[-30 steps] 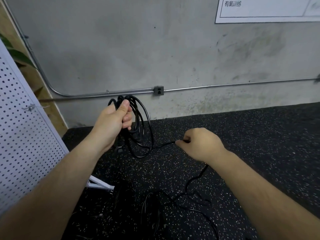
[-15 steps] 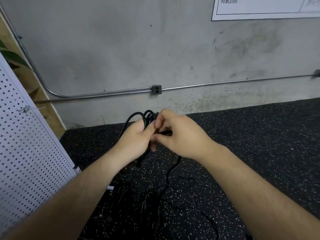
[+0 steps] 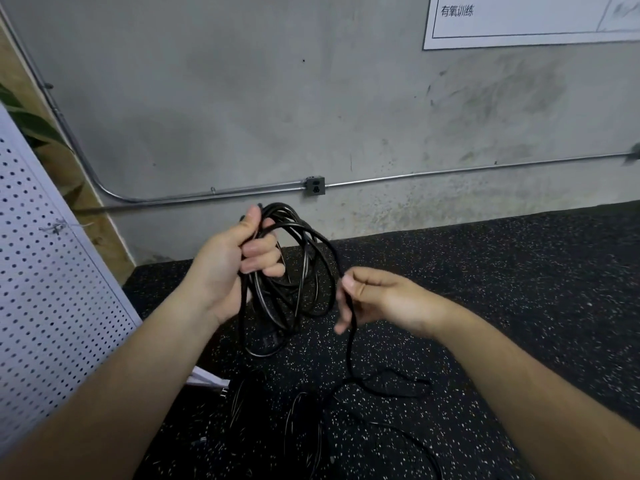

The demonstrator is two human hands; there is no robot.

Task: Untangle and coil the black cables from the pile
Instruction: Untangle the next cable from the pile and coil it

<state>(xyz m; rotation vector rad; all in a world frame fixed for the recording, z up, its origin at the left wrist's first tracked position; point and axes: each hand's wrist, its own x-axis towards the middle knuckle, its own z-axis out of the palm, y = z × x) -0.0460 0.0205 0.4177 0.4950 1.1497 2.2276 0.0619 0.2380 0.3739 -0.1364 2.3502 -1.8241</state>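
At the far left of my view a white pegboard panel [image 3: 52, 271] leans in. Green leaves [image 3: 31, 126] and a strip of wood [image 3: 104, 220] show behind its upper edge. Its white foot [image 3: 207, 380] pokes out onto the floor just under the left forearm. A metal conduit [image 3: 207, 195] curves down the concrete wall [image 3: 242, 98] and runs right through a small outlet box [image 3: 314, 186]. A white poster [image 3: 519, 19] sits in the top right corner. The speckled black floor [image 3: 519, 271] fills the lower half. On it, low in the middle, I make out the pile of black cables [image 3: 298, 427], dark on dark and partly hidden by both forearms, so I cannot count its strands.

The left hand [image 3: 232, 268] is held up in front of the base of the wall. Its fingers [image 3: 263, 251] are clenched round the top of the coil [image 3: 304, 268], with the thumb pressed up along the bundle. The coil's several loops hang below the fist, clear of the floor.

Just right of the coil, the right hand [image 3: 384, 299] pinches the loose strand [image 3: 350, 351] between thumb and forefinger. Its other fingers are loosely curled beside the cable. The strand arcs from the top of the coil to the pinch, then drops to the floor and snakes off to the right near the pile.
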